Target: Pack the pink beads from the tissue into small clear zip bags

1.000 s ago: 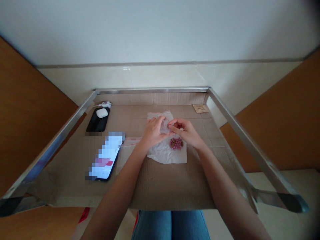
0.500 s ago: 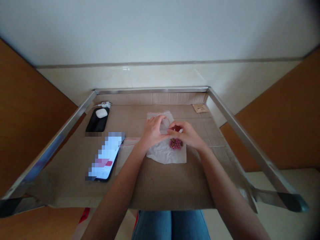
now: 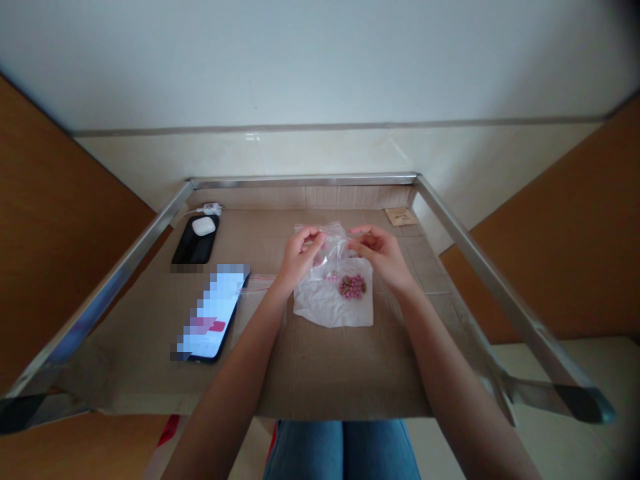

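Note:
A clear plastic zip bag (image 3: 334, 245) stretches between my two hands above a sheet of white tissue paper (image 3: 320, 310). My left hand (image 3: 301, 259) pinches its left edge between thumb and fingers. On the other side, my right hand (image 3: 383, 259) has thumb and fingertips closed on the bag's right edge. Just below the bag, a cluster of small pink, bead-like pieces with brownish-green bits (image 3: 353, 287) rests on the paper. A few paler pink pieces (image 3: 332, 276) show to its left; whether they lie inside the bag or on the paper, I cannot tell.
Cardboard (image 3: 345, 380) lines a metal-framed tray (image 3: 305, 180). To the left lie a lit phone (image 3: 215, 313), a black device (image 3: 193, 245) with a white earbud case (image 3: 203, 227) on it, and a white plug (image 3: 212, 209). Another zip bag (image 3: 253, 303) sits by my left forearm; a brown packet (image 3: 401, 217) is back right.
My hands have moved apart, and the clear bag now spreads between them. The pink cluster on the paper is more fully in sight, and paler pink pieces have come into view.

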The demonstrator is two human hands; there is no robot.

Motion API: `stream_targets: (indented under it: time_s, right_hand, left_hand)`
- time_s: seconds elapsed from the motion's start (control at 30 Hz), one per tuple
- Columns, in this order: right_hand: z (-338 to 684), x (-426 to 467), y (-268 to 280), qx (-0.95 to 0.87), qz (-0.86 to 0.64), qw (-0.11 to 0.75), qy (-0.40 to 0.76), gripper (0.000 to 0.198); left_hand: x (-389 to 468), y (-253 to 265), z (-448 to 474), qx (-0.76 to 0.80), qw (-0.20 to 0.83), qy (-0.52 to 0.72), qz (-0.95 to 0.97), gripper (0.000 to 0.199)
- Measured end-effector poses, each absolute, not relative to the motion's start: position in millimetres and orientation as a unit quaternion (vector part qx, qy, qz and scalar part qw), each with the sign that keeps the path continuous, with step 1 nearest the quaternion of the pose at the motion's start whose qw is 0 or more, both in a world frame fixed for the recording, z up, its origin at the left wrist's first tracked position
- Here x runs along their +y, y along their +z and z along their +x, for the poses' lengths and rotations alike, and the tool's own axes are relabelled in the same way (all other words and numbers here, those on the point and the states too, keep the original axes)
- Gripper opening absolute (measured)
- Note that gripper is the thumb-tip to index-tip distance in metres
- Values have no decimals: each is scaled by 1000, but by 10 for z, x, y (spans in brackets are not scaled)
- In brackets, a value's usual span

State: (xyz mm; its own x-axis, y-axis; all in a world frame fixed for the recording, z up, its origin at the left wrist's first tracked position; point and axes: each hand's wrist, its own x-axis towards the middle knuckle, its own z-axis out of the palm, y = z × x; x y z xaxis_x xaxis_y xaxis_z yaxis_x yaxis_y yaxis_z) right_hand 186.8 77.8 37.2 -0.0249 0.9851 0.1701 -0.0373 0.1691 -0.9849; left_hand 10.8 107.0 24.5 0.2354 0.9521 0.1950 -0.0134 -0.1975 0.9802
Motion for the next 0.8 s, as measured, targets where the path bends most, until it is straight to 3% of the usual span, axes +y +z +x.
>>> stream_targets:
  time_s: [0.6, 0.8]
  right_hand:
    - [1808, 766, 346, -567, -465, 531, 425, 39]
    - [1780, 738, 367, -571, -448, 533, 435, 31]
  left_hand:
    - [1037, 286, 127, 374, 502, 516, 584, 28]
    - [1028, 287, 136, 368, 535, 501, 572, 29]
